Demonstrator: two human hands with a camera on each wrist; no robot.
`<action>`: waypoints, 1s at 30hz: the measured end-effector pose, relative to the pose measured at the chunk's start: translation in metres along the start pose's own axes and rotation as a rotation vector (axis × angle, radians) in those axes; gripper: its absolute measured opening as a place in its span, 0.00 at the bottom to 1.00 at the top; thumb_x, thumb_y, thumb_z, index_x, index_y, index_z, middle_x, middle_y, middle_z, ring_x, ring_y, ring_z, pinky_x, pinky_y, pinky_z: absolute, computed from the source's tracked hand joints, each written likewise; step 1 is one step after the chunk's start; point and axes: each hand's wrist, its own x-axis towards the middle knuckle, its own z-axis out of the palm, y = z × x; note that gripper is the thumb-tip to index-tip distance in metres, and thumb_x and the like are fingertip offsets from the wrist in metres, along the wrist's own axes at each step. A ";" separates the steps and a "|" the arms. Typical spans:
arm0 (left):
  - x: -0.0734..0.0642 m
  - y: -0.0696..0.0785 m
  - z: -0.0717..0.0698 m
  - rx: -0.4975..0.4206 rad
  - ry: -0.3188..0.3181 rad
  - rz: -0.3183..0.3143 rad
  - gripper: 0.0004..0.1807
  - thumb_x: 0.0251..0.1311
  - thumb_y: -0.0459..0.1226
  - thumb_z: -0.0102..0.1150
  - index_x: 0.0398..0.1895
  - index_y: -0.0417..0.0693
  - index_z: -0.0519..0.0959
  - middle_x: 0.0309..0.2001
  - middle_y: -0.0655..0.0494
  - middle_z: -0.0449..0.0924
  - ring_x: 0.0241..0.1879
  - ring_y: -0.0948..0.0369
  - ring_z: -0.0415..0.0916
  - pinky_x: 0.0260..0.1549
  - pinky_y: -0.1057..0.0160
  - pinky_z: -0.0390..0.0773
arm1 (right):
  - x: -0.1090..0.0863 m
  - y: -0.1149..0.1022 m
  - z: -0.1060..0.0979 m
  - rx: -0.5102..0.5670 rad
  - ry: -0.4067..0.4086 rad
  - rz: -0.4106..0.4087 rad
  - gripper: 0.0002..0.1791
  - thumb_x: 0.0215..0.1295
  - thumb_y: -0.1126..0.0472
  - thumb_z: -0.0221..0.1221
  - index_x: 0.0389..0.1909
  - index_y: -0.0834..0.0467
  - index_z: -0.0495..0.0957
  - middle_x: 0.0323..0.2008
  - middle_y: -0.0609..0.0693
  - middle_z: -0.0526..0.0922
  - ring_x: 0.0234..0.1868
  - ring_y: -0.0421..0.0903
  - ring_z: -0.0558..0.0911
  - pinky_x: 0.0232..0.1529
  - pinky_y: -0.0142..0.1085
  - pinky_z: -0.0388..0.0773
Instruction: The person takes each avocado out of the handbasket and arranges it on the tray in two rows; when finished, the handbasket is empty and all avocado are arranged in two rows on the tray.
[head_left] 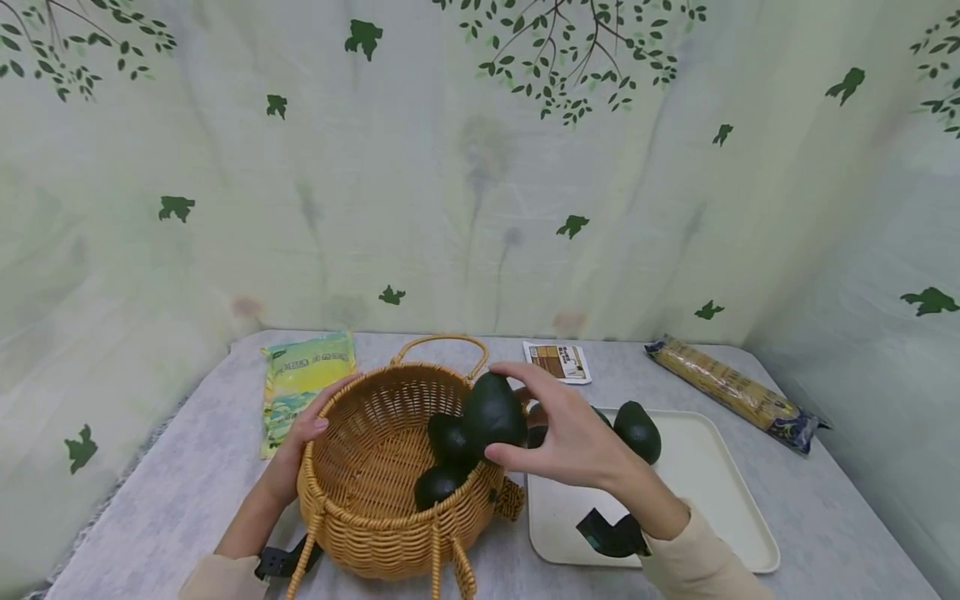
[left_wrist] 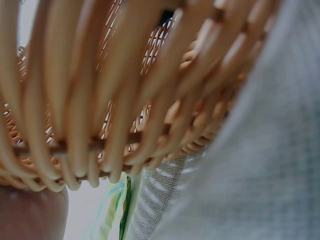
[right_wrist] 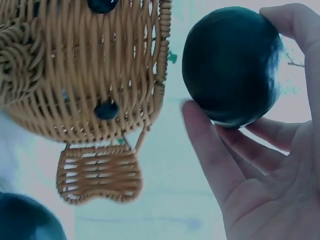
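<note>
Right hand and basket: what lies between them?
The held avocado, between the right hand and basket in the right wrist view, with a gap showing between avocado and basket.

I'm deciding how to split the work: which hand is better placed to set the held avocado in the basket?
The right hand, I'd judge: its fingers grip the avocado close to the basket. The left hand touches the basket's left side and holds no avocado, so it seems better suited to steadying.
</note>
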 end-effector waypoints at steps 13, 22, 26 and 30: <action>0.002 0.002 0.001 0.002 0.024 0.000 0.35 0.72 0.38 0.27 0.82 0.40 0.49 0.75 0.58 0.63 0.72 0.59 0.64 0.62 0.61 0.72 | -0.026 0.026 -0.008 -0.095 0.098 -0.035 0.43 0.54 0.49 0.75 0.72 0.46 0.69 0.64 0.45 0.76 0.59 0.44 0.79 0.50 0.39 0.84; 0.002 0.001 0.000 0.001 0.009 0.006 0.35 0.73 0.38 0.28 0.83 0.47 0.52 0.75 0.59 0.63 0.72 0.59 0.64 0.62 0.60 0.72 | -0.050 0.048 -0.010 -0.098 0.121 -0.015 0.43 0.51 0.50 0.77 0.68 0.51 0.71 0.60 0.46 0.79 0.55 0.44 0.81 0.49 0.38 0.84; 0.002 0.001 0.000 -0.010 0.009 0.002 0.35 0.72 0.38 0.28 0.83 0.49 0.52 0.75 0.59 0.63 0.72 0.60 0.64 0.62 0.60 0.72 | -0.062 0.056 -0.006 -0.103 0.119 0.038 0.44 0.52 0.49 0.77 0.69 0.53 0.70 0.61 0.47 0.78 0.57 0.44 0.80 0.51 0.37 0.84; 0.001 0.001 0.001 -0.012 0.025 -0.004 0.35 0.72 0.38 0.28 0.83 0.48 0.53 0.74 0.58 0.64 0.71 0.60 0.65 0.61 0.60 0.73 | -0.072 0.064 0.000 -0.114 0.121 0.104 0.44 0.52 0.46 0.77 0.69 0.53 0.70 0.62 0.48 0.77 0.57 0.43 0.80 0.52 0.37 0.83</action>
